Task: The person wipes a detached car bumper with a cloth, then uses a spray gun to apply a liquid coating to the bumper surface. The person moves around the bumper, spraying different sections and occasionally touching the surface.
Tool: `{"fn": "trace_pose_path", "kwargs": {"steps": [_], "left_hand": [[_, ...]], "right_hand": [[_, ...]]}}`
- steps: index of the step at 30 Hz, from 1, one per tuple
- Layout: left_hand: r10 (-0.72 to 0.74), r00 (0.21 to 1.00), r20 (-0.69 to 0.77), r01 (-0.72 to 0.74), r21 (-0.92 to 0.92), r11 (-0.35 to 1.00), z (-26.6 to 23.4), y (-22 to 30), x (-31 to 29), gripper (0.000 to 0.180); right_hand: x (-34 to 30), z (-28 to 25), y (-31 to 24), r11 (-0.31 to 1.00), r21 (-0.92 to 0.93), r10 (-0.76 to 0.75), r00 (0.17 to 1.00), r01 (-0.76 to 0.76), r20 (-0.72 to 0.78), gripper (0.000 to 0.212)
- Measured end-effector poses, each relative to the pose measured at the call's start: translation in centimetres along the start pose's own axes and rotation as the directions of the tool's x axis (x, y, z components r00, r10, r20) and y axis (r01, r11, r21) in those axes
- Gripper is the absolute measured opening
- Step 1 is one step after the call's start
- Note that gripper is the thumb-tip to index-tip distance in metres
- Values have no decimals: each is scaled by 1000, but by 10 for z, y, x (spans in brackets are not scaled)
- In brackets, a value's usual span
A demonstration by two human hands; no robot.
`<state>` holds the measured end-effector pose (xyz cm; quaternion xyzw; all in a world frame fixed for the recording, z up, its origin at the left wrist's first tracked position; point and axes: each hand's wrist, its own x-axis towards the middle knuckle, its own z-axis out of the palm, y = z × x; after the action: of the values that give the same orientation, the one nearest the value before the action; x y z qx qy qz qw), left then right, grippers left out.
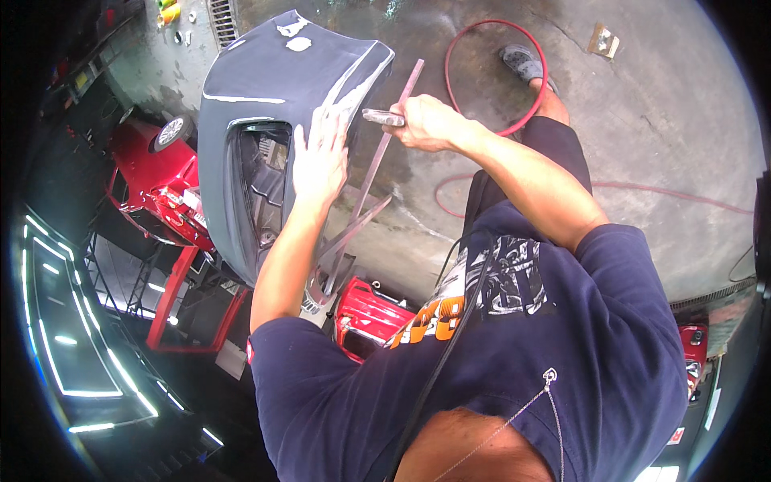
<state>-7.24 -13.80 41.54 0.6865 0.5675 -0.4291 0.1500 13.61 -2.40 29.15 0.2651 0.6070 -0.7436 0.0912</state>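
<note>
The grey panel [297, 84] is placed in front of the person, a little to the left, and it leans against or lies over the reddish bars [374, 165] of a stand; exactly how it is supported I cannot tell. Pale patches are spread on its surface, two small ones at the far end and a long one along the right edge. In its near part there is an opening [271, 165] with a dark rim, and inside it some dark and grey parts are seen, but they are too unclear to name. The left hand [319, 165] lies flat on the panel, between this opening and the right edge, with the fingers straight and gripping nothing. The right hand [424, 122] is closed around a flat, whitish-grey pad [384, 118], whose free end points to the right edge of the panel; whether it touches there, I cannot tell. To the right, a red hose [462, 40] makes a loop on the concrete floor [666, 104], and the shoe [522, 63] of the person is within this loop. Beyond the panel, at upper left, a drain grate [222, 22] is set in the floor, and near it are yellow and green things [169, 12]. Farther left stands a red car [144, 161] with one wheel [172, 132] visible.
</note>
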Motion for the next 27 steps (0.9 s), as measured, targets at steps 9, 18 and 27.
{"fn": "trace_pose_path", "kwargs": {"steps": [9,18,27], "left_hand": [[-8,1000,7,8,0,1000,0,-3,-24,75],[86,996,38,-91,134,987,14,18,116,78],[147,971,188,-198,292,936,52,49,186,66]], "right_hand": [[-17,11,-11,992,127,21,998,-14,-53,26],[-53,6,11,996,34,-79,995,81,-53,21],[-54,-29,57,994,0,109,971,-111,-212,24]]}}
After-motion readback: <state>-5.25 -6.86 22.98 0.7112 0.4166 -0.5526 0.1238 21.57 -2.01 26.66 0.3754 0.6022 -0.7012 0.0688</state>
